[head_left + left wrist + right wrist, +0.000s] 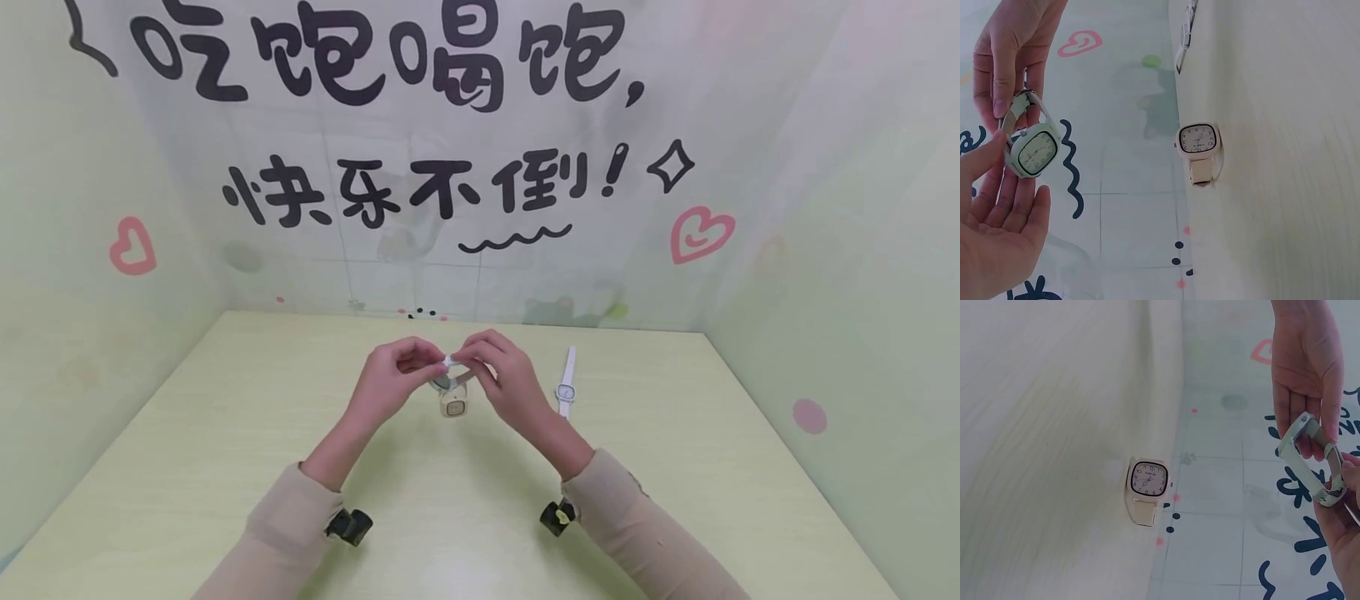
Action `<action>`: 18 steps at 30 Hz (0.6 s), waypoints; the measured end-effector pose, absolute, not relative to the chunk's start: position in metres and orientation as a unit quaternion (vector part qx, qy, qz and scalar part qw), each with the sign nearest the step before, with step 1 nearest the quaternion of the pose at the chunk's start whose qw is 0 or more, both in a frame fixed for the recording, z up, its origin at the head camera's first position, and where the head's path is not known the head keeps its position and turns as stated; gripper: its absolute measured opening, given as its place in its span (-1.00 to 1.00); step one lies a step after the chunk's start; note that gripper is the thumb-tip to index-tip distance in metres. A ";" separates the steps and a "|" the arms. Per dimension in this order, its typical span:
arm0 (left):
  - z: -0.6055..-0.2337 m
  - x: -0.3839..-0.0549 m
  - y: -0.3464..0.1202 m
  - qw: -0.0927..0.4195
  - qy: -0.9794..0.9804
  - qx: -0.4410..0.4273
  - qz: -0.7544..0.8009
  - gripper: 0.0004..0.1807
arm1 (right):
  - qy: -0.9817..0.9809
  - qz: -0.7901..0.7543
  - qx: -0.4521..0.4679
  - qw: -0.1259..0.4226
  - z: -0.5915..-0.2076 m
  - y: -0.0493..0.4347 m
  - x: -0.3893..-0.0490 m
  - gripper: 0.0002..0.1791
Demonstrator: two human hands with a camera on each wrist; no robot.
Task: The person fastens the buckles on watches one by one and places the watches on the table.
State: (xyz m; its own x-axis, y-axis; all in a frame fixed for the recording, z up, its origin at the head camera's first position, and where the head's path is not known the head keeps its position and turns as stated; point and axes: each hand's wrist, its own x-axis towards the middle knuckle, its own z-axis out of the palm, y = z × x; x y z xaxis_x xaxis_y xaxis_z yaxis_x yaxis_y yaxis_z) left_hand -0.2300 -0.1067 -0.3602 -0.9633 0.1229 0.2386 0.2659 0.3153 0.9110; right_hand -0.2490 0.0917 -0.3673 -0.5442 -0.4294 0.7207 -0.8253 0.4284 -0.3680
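Here, my left hand (386, 379) and right hand (512, 379) are angling inward above the table (225, 450), both pinching 1 mint watch (1036, 153).

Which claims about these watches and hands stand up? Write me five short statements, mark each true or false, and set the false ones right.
1. The left hand and right hand both hold the pale green watch. True.
2. In the head view, the white watch lies to the right of the beige watch. True.
3. The beige watch is in the right hand. False: it rests on the table.
4. The pale green watch's strap is bent round into a loop. True.
5. The white watch hangs from the left hand. False: it lies on the table.
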 end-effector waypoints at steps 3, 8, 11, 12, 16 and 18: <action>-0.359 -0.228 -0.106 0.074 -0.814 -0.124 -0.563 -0.80 | -0.797 0.374 0.392 0.266 -0.367 0.091 -0.249 -0.89; -0.358 -0.228 -0.105 0.085 -0.811 -0.134 -0.563 -0.76 | -0.792 0.421 0.373 0.237 -0.366 0.092 -0.249 -0.83; -0.358 -0.228 -0.106 0.085 -0.806 -0.125 -0.572 -0.73 | -0.788 0.451 0.358 0.219 -0.367 0.094 -0.248 -0.75; -0.358 -0.228 -0.107 0.083 -0.803 -0.120 -0.578 -0.72 | -0.786 0.456 0.357 0.217 -0.367 0.094 -0.248 -0.72; -0.356 -0.228 -0.107 0.070 -0.777 -0.100 -0.618 -0.70 | -0.778 0.459 0.368 0.221 -0.368 0.095 -0.247 -0.57; -0.355 -0.228 -0.107 0.062 -0.764 -0.092 -0.636 -0.69 | -0.775 0.454 0.378 0.222 -0.369 0.096 -0.247 -0.48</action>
